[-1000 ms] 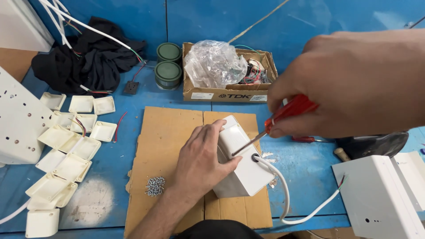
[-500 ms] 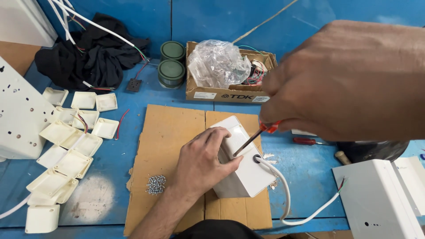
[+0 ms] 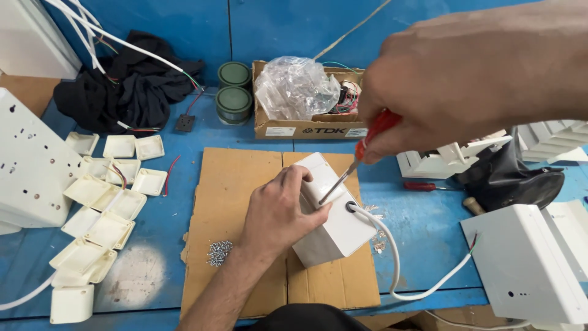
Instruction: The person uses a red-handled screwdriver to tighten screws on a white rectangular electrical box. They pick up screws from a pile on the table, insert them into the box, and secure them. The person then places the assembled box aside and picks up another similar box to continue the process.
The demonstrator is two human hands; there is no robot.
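Left hand (image 3: pixel 278 211) clenched over a white plastic box (image 3: pixel 334 224), which sits on a cardboard sheet (image 3: pixel 239 184) at the tabletop (image 3: pixel 422 220) centre. Right hand (image 3: pixel 471 79), close to the camera, grasps a red-handled screwdriver (image 3: pixel 367 147); its tip meets the box top just beside the left thumb. A white cable (image 3: pixel 392 257) leaves the box toward 4 o'clock. Loose screws (image 3: pixel 219 252) lie at 8 o'clock of the box, white covers (image 3: pixel 104 208) at 9 o'clock. Risk: the tip may slip off and jab the thumb; tugging the cable could tilt the box.
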